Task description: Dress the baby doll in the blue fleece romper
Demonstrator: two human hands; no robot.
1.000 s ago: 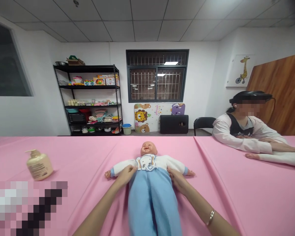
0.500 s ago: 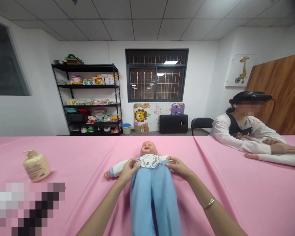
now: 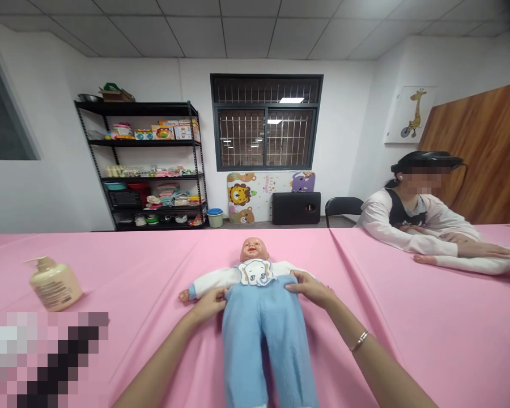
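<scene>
A pink-covered worktop (image 3: 408,317) fills the lower half of the view. Behind it a black shelf rack (image 3: 195,170) holds boxes, folded cloths and bowls, too small to tell apart. A baby doll (image 3: 257,272) lies face up in the middle of the worktop, head away from the person, and blue trousers (image 3: 259,334) cover it from chest to feet.

Both forearms reach forward, one on each side of the doll's legs. The left hand (image 3: 209,303) is curled, knuckles up, grasping the trousers' waistband at the doll's side, just below its sleeve. The right hand (image 3: 312,289) lies flatter, pinching the waistband on the other side.

A cream pump bottle (image 3: 53,284) stands tilted, well apart to the left; what is in it cannot be seen. A thin bracelet (image 3: 359,340) circles the right wrist.
</scene>
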